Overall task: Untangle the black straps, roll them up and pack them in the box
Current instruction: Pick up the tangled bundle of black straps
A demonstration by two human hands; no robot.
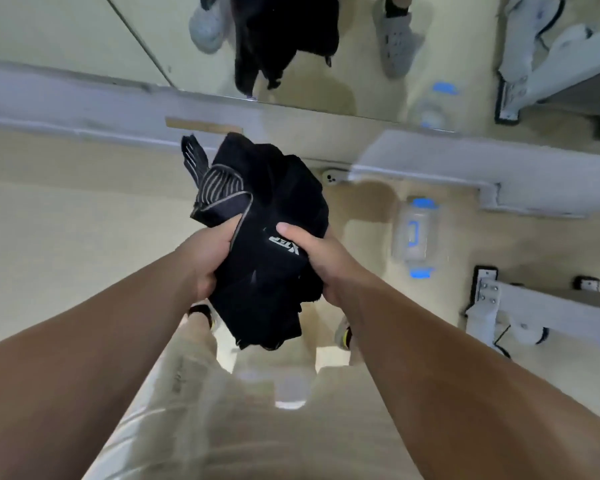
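head camera, facing steeply down at floor (66,237), close above hands.

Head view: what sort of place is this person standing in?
Probably an indoor workroom or lab: a wall mirror, a white metal frame on castors, and a clear box on the pale floor.

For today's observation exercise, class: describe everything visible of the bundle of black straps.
The black straps form one tangled, crumpled wad of soft, fabric-like bands, held in mid-air. A grey-striped end sticks out at upper left; white lettering shows near the middle. The left hand grips its left side, the right hand its right, thumb on top.
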